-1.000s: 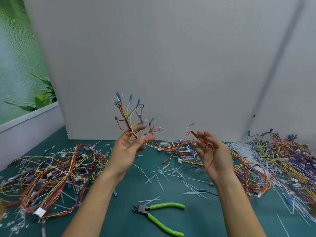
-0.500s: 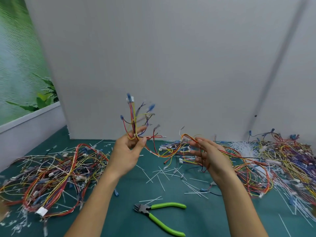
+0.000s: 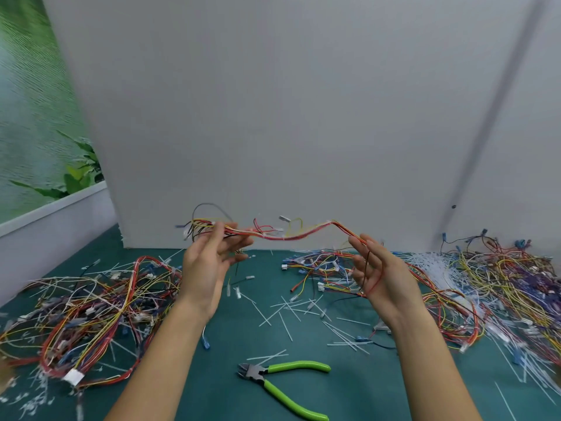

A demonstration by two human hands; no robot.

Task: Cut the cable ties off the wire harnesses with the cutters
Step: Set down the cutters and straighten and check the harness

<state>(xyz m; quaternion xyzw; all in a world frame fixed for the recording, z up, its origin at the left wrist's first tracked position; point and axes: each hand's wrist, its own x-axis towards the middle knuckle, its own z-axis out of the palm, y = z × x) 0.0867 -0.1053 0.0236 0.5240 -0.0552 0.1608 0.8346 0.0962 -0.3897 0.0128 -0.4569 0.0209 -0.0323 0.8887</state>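
1. a person's left hand (image 3: 209, 262) and right hand (image 3: 379, 268) hold one harness (image 3: 288, 235) strung between them above the green worktop (image 3: 349, 390).
2. the left grip pinches the bundle between thumb and fingers near its loose, splayed end. the right grip is spread and relaxed, with wires draped over the fingertips and a red strand looping down the palm.
3. the cutters (image 3: 273, 381) lie untouched on the worktop, between the forearms.
4. the harness looks light and limp. it sags between the hands and will not keep a shape unless pulled taut. its thin wires and small plugs are likely to snag on neighbours.
5. pale bands along the bundle seem to be ties, though blur leaves that unsure.
6. the best hold is probably on the bundle just beside a tie, in one hand, leaving the other free for the cutters. the thin insulation would nick easily, so only the tie should be between the blades.
7. tangled piles (image 3: 91, 305) sit left and right, and cut ties (image 3: 291, 308) litter the middle.
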